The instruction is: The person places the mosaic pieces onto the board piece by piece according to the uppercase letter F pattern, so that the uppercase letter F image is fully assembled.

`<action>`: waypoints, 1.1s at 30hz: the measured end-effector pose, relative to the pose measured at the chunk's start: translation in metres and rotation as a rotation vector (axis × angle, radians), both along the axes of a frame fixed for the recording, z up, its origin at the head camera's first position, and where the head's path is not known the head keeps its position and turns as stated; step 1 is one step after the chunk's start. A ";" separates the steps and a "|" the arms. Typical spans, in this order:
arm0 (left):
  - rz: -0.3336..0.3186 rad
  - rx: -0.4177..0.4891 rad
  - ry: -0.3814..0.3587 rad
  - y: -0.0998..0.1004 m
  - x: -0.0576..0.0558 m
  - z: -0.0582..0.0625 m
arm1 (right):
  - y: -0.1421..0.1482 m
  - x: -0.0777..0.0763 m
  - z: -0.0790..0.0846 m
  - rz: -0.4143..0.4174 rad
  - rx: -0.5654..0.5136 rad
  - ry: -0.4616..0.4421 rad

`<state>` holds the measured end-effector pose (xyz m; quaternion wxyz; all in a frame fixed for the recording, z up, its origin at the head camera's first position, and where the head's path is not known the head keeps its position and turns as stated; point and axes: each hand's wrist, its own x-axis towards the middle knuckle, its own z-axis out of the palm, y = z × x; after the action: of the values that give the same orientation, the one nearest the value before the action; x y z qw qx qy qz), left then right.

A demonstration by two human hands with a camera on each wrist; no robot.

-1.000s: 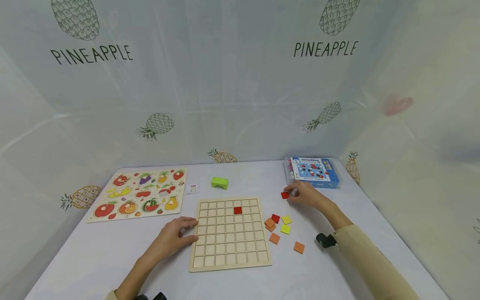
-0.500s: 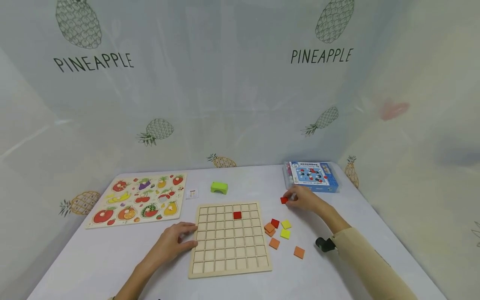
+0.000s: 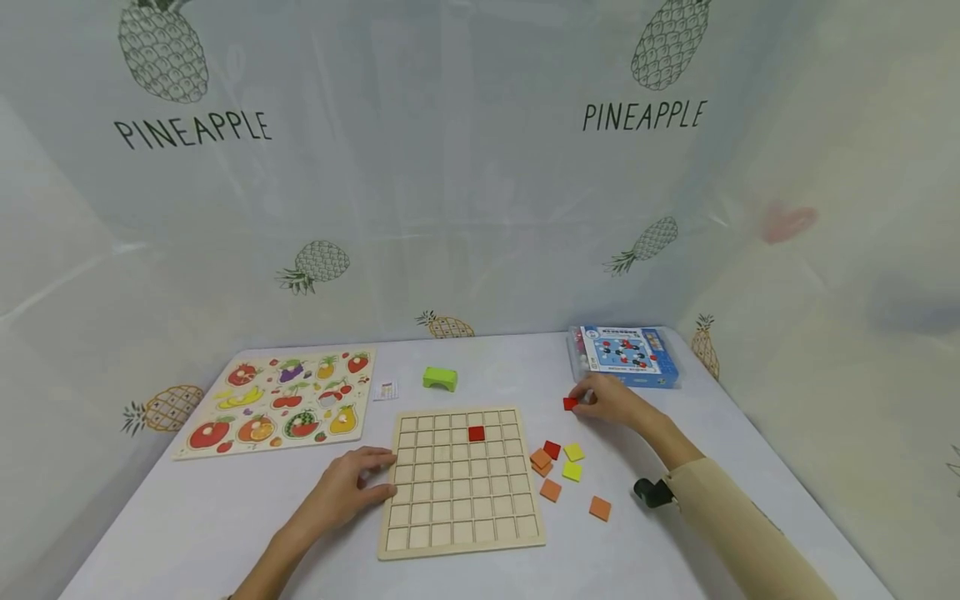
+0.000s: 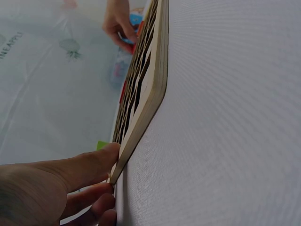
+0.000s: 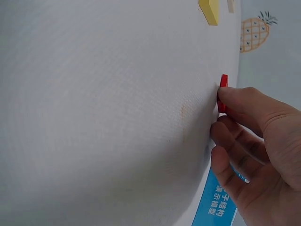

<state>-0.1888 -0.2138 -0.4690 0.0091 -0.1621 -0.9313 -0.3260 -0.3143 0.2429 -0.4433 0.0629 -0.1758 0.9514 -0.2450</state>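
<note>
A square wooden grid board (image 3: 450, 483) lies flat on the white table, with one red tile (image 3: 476, 433) in a cell of its upper part. Against the board's left edge rest the thumb and fingertips of my left hand (image 3: 345, 487), spread apart. To the right of the board, my right hand (image 3: 611, 402) pinches another red tile (image 5: 224, 81) between thumb and fingers, low at the table; the hand covers part of it. Between hand and board lie loose tiles: a red tile (image 3: 552, 450), yellow tiles (image 3: 572, 472) and several orange tiles (image 3: 551, 490).
A fruit puzzle board (image 3: 285, 404) lies at the back left, with a small printed card (image 3: 386, 390) beside it. A green arch block (image 3: 440, 378) stands behind the grid board. A blue boxed set (image 3: 630, 357) sits at the back right, just beyond my right hand.
Both hands keep their places: the left at the board's edge, the right at the red tile. The whole head view has shifted slightly downward in the picture.
</note>
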 end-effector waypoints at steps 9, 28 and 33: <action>-0.007 0.002 0.002 0.000 0.002 -0.003 | 0.002 0.001 -0.003 0.008 -0.017 0.007; -0.007 0.010 0.004 -0.001 0.002 0.001 | -0.025 0.005 0.021 0.077 -0.036 0.053; -0.009 0.011 -0.005 0.000 0.001 0.002 | -0.039 0.008 0.028 0.148 -0.043 0.088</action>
<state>-0.1882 -0.2136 -0.4667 0.0063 -0.1656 -0.9288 -0.3314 -0.3067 0.2035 -0.4150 0.0352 -0.2577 0.9321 -0.2521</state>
